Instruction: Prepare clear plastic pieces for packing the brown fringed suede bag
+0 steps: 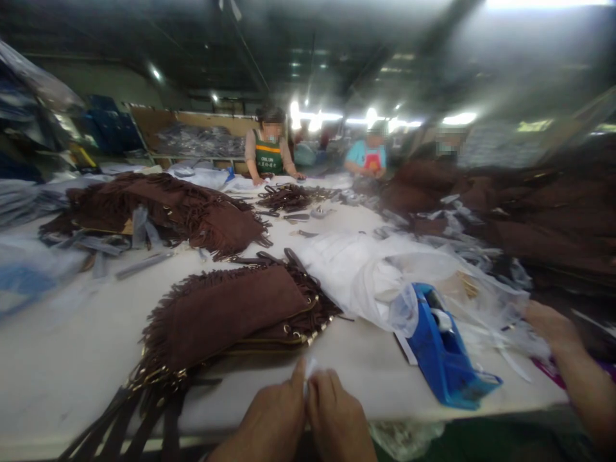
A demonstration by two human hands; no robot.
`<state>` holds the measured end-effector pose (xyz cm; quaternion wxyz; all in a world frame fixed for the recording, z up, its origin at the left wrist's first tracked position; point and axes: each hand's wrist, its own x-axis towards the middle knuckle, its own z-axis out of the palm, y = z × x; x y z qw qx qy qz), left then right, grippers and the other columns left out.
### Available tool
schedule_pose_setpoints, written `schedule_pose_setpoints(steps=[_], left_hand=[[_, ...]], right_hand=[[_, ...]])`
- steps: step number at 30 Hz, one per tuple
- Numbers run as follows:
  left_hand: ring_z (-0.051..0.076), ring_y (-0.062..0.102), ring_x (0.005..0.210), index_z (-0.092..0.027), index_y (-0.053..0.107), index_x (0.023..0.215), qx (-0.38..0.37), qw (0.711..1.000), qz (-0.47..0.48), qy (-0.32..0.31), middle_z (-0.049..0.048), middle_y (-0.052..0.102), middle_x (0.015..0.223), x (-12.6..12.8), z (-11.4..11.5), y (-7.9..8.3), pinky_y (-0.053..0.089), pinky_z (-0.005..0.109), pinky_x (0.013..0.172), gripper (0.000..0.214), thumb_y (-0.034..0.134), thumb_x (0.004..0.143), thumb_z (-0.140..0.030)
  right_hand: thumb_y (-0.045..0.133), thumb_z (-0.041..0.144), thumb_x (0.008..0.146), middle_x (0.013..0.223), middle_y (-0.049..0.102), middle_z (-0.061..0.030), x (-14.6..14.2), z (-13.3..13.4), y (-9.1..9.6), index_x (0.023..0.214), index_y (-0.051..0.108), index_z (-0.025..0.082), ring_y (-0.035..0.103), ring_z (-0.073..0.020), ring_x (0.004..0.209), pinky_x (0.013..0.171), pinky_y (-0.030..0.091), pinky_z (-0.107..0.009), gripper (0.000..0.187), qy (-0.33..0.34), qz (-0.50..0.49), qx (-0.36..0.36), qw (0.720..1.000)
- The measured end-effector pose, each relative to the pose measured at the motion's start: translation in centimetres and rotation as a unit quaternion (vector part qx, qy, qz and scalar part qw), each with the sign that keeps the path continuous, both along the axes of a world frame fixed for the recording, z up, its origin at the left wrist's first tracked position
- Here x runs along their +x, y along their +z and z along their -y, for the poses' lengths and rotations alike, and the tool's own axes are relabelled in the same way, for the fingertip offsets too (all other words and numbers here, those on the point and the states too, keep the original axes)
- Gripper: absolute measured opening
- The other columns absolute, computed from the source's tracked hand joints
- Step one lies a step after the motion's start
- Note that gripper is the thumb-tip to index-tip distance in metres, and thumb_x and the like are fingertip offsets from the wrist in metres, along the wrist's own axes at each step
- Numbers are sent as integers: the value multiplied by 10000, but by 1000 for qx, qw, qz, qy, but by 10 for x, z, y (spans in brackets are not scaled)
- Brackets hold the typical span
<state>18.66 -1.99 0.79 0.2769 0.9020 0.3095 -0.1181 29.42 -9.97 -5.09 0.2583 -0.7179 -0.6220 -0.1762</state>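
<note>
My left hand (276, 407) and my right hand (334, 410) meet at the table's front edge, fingers closed. Between their fingertips they pinch a small white piece (310, 367), too blurred to name. Just beyond them lies a stack of brown fringed bags (235, 308) with gold zippers and rings; dark straps (144, 417) hang toward the front edge at left. To the right of my hands stands a blue tape dispenser (440, 353), against a clear plastic bag (385, 282) with white material inside.
Another person's hand (553, 327) reaches in from the right onto the plastic. More brown fringed bags (158, 205) are piled at left and brown goods (553, 224) at right. Loose straps (289, 196) lie farther back. Several people, one in a green apron (268, 157), stand across the table (86, 346).
</note>
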Motion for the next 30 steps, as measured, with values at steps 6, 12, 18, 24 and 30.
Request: schedule_pose_setpoints(steps=[6,12,18,24,30], left_hand=[[355,660,1005,-70,217,1502,-30,1000,-1,5,213,686,1122,6,2,-5,498,433,856,651,355,880,-204],[304,611,1118,-121,244,1499,-69,995,69,5,189,655,1216,3,0,-8,451,381,959,640,364,887,-262],[368,667,977,-55,145,1516,-32,999,-9,-10,239,689,1101,10,-3,-6,499,447,847,716,389,856,-190],[408,655,1000,23,198,1490,-24,998,-50,-24,278,658,1156,11,-5,2,510,488,847,699,376,831,-129],[375,710,834,-24,363,1446,-17,999,11,35,234,731,969,-1,-13,-30,549,447,720,620,367,831,-103]], right_hand=[[211,245,1020,669,562,0,4,2,-2,839,470,238,611,-171,500,480,394,-289,316,-39,-99,3,994],[248,285,1022,678,567,6,8,4,-6,840,471,245,621,-165,524,489,406,-271,291,-59,-130,15,990],[232,312,1027,685,562,6,10,0,-15,846,472,248,623,-170,543,496,400,-269,307,-99,-138,23,985],[225,336,1029,726,582,-19,7,-5,-21,861,510,233,630,-180,597,521,437,-278,346,-89,-177,8,980],[558,372,951,1001,654,-36,24,-6,-13,1076,608,173,644,-142,783,668,556,-296,241,-28,-198,12,980]])
